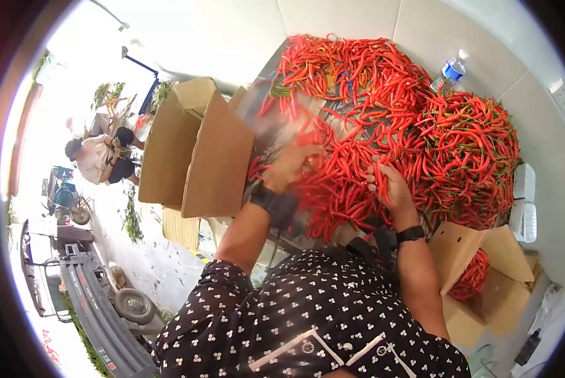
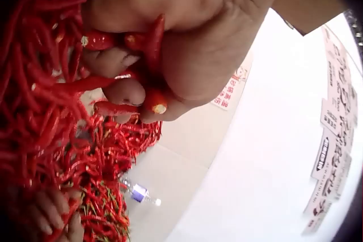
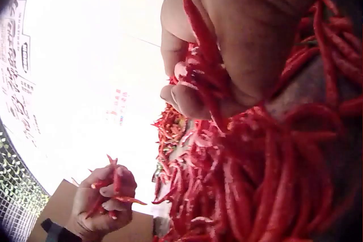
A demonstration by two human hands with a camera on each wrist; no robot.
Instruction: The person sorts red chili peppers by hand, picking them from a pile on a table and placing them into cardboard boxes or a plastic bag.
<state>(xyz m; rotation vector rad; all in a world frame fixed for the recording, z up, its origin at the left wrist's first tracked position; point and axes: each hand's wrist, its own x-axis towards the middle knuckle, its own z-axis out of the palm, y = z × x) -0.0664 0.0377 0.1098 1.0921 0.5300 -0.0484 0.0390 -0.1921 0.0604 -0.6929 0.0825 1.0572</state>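
Red chili peppers (image 1: pixel 351 170) lie in a broad heap under and around both hands. My left hand (image 1: pixel 290 167), blurred in the head view, is over the heap's left side. In the left wrist view its fingers curl round several chili peppers (image 2: pixel 154 43), with tips and stem ends poking out. The right hand (image 1: pixel 392 189) is palm up over the middle of the heap. Its curled fingers grip a bunch of chili peppers (image 3: pixel 207 66), one pointing out past the palm in the right wrist view.
A tall cardboard box (image 1: pixel 216 157) stands open left of the heap. Another box (image 1: pixel 506 302) at the lower right has chili peppers inside. Greener-stemmed chili peppers (image 1: pixel 468 151) are piled at right, near a water bottle (image 1: pixel 451 69). Another person (image 1: pixel 96 157) sits beyond the box.
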